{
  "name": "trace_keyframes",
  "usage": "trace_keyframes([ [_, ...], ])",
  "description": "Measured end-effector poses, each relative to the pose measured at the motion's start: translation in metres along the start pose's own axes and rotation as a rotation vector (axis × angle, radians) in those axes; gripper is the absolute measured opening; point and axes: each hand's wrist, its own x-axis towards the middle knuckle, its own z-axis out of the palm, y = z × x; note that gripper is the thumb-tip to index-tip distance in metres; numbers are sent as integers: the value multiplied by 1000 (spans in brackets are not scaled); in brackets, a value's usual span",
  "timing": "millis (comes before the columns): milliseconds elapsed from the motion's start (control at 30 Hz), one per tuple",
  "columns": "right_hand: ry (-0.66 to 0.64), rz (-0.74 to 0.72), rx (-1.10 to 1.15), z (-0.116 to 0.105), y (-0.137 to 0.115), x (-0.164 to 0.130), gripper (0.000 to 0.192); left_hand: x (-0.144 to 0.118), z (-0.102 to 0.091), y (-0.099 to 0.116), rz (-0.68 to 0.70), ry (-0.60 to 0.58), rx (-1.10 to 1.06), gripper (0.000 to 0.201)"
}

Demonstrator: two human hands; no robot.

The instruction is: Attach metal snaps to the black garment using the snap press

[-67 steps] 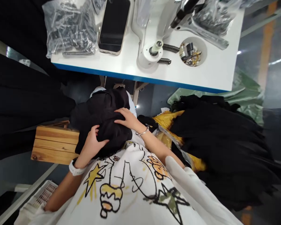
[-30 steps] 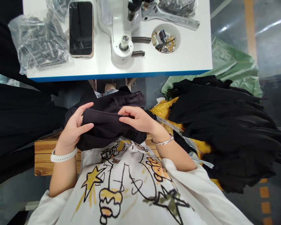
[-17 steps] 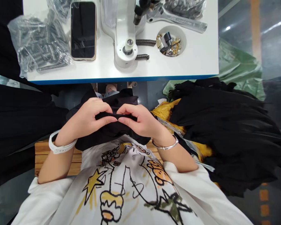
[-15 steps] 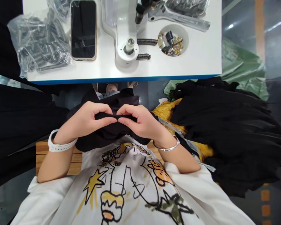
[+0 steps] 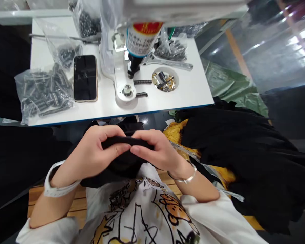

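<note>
A piece of black fabric [image 5: 124, 140] is stretched in a folded edge between my two hands, just in front of the table. My left hand [image 5: 105, 147] pinches it between thumb and fingers, with the thumb on the near side. From the other side my right hand [image 5: 155, 145] grips the same fold, its thumb tip almost meeting the left one. The rest of the cloth hangs down over my lap. Beyond my hands stands a white machine [image 5: 125, 91] with a round lower post, at the table's front edge.
On the white table [image 5: 165, 101] lie a phone [image 5: 85, 78], a bag of springs [image 5: 43, 89], a wrench [image 5: 167, 62] and a recessed cup of small metal parts [image 5: 164, 81]. A labelled bottle [image 5: 143, 39] hangs upside down on the machine. Black garments [image 5: 244, 152] are heaped at the right.
The camera has tilted up, so more of the machine and table shows. Both hands keep hold of the black fabric, and the fold now looks thicker between them.
</note>
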Motion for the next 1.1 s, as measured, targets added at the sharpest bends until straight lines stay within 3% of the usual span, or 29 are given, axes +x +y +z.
trace_keyframes([
  [133,-2,42,143,-15,-32,3,9,9,-19,29,21,-159,-14,11],
  [233,44,119,244,-24,-27,11,11,28,-31,20,-8,-254,-24,19],
  [300,70,147,219,-31,-14,20,12,43,-35,3,4,-249,-52,24],
  [433,79,190,-48,-46,7,34,18,62,-27,-25,-27,-89,-154,32],
  [600,116,207,-225,-56,13,49,21,68,-11,-27,-49,155,-227,33],
  [900,291,103,-376,-61,22,81,19,90,-6,-39,-53,389,-222,30],
  [1100,333,158,-441,-71,30,101,20,109,-3,-44,-76,499,-236,30],
])
